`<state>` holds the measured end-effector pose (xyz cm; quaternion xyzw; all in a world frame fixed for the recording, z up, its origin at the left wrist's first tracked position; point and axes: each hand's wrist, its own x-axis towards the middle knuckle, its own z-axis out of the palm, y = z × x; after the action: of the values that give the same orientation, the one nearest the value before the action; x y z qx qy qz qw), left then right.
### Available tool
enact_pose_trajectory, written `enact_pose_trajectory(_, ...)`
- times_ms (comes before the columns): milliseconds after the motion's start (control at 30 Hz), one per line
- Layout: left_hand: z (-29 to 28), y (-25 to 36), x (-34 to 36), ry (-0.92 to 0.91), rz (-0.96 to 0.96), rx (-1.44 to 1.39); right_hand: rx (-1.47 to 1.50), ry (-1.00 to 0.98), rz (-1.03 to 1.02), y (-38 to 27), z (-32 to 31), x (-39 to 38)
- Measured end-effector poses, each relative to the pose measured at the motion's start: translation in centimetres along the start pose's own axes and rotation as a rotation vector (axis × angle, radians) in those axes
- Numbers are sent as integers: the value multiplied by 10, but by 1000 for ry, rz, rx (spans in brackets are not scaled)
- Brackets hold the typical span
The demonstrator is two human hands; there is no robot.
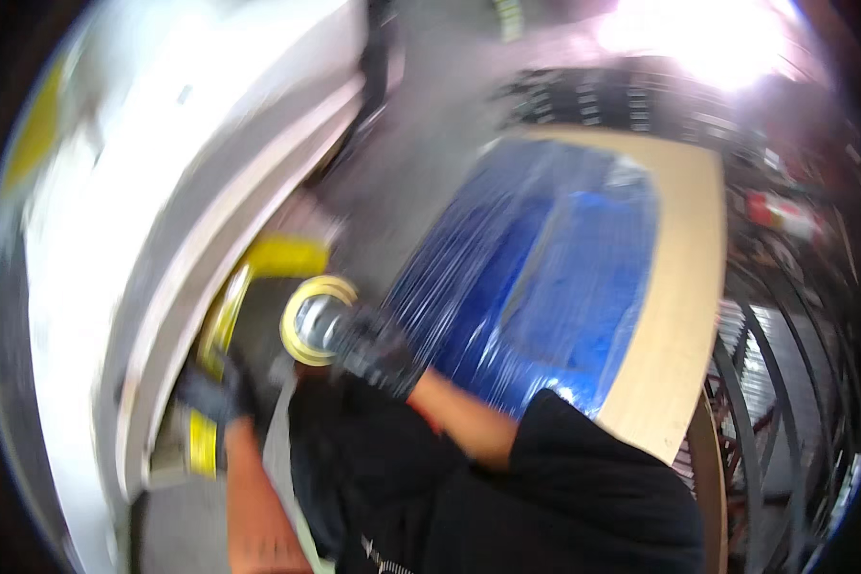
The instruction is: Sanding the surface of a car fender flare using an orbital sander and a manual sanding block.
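Note:
My right hand [378, 352], in a dark glove, is closed on a tape roll [295, 342], a round yellow ring with a pale grey centre. To its lower left, my left hand [218, 390], also dark-gloved and smeared by motion, has its thumb apart from the fingers. Nothing can be made out between them. It is beside a yellow strip [223, 320] that runs along the lower edge of a large white panel-like object [182, 172]. A yellow patch [203, 445] shows just below the left hand.
To the right, a large blue bundle [584, 277] in clear stretch film lies on a pale wooden board [684, 287]. Dark curved metal bars [765, 402] stand beyond the board. Grey floor [402, 163] runs between the white object and the bundle. Much is blurred.

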<state>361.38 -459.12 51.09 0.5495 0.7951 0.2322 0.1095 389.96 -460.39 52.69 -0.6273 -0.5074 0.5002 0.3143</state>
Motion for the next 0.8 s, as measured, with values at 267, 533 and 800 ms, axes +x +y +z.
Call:
enact_pose_trajectory(267, 9, -15, -13, -82, -163, 508, 399, -96, 133, -71, 9, 7)
enact_pose_trajectory(533, 5, -12, -13, 51, -50, 471, 596, -118, 211, -63, 5, 5)
enact_pose_trajectory(800, -9, -16, -13, 4, -105, 372, 488, -23, 252, -39, 22, -6)
